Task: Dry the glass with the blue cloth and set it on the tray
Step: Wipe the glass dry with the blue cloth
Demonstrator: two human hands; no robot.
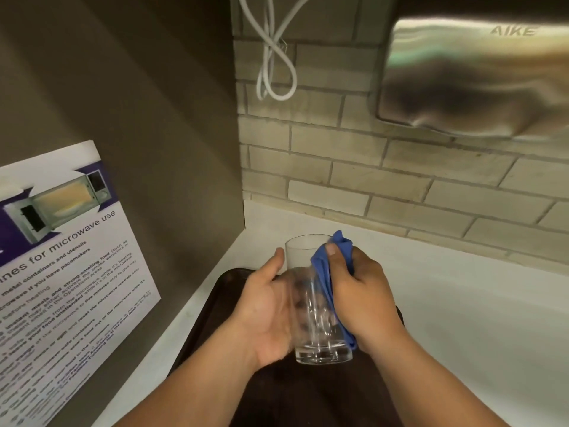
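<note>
White table (462, 303) in a tiled corner: our left hand (264, 309) cups the glass (314, 303) above the tray (215, 318), right hand (363, 291) pinches the blue cloth (323, 272) on its wall — we should rotate the glass, wiping rim to base.

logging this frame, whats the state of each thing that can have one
glass: upright, empty, held over the tray
cloth: bunched, pressed on the glass's right side
tray: flat on the counter, nothing seen set on it
left hand: grip closed on the glass
right hand: grip closed on the cloth
cable: looped, hanging on the wall
</note>
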